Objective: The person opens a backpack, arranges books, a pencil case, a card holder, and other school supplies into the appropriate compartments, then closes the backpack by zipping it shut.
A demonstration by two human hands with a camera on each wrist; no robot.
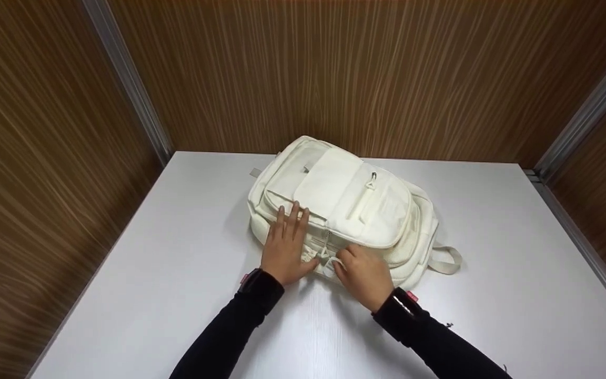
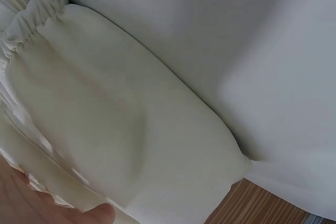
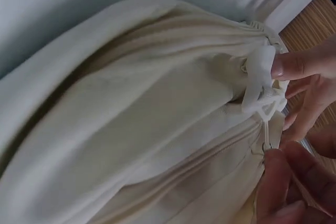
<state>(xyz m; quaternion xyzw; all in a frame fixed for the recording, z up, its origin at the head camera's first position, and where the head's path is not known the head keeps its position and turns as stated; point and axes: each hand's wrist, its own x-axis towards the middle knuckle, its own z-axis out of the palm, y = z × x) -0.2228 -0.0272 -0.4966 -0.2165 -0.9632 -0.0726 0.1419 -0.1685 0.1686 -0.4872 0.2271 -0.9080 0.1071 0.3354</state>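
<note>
A cream backpack (image 1: 329,184) lies on its back on the white table, tilted, its front pockets facing up. My left hand (image 1: 285,252) rests on its near side, fingers straight across the fabric; the thumb presses near a white strap (image 3: 258,74) in the right wrist view. Close beside it, my right hand (image 1: 364,275) has curled fingers that pinch a zipper pull (image 3: 266,129) with a triangular end. A zipper line (image 3: 210,153) runs away from that pull. The left wrist view shows the gathered side pocket (image 2: 115,103), with part of the left hand (image 2: 42,203) at the corner.
The white table (image 1: 166,273) extends around the backpack. Wood-grain panels (image 1: 334,79) rise behind and at both sides, with metal strips at the corners. A strap loop (image 1: 446,260) sticks out at the bag's right. Small dark bits (image 1: 449,325) lie near the right sleeve.
</note>
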